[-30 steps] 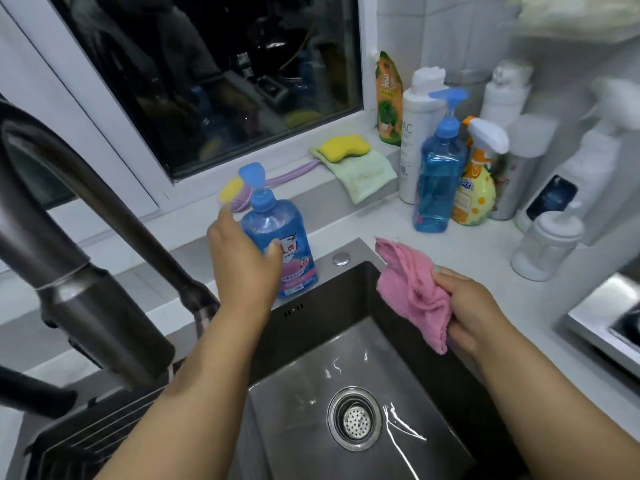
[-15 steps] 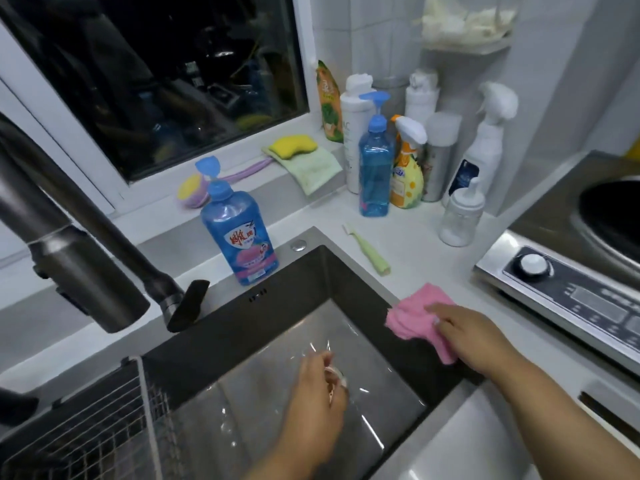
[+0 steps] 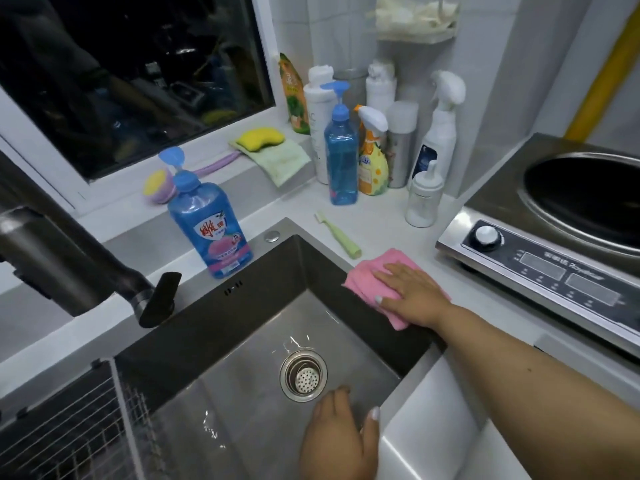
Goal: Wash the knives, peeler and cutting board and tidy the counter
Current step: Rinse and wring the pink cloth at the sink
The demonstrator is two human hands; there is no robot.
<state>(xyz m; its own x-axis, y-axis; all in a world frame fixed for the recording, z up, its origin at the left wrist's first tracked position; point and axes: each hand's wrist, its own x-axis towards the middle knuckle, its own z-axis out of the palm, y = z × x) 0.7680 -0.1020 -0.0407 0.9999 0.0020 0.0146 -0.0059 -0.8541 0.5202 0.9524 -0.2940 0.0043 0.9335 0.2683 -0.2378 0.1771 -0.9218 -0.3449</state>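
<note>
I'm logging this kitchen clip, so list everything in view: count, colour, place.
Sink: one, steel, centre; strainer drain in its floor.
Faucet: one, dark, left.
Dish soap bottle: one, blue, behind the sink.
Toothbrush: one, pale green, on the counter.
Pink cloth: one, on the sink's right rim.
Bottles: about eight, mostly white, back corner.
Sponge: one, yellow, on a green cloth by the window.
Scrubber: one, purple-yellow, on the sill.
Cooker: one, steel, right.
Rack: one, wire, lower left.
Right hand: flat on the pink cloth.
Left hand: over the sink's near edge.
</note>
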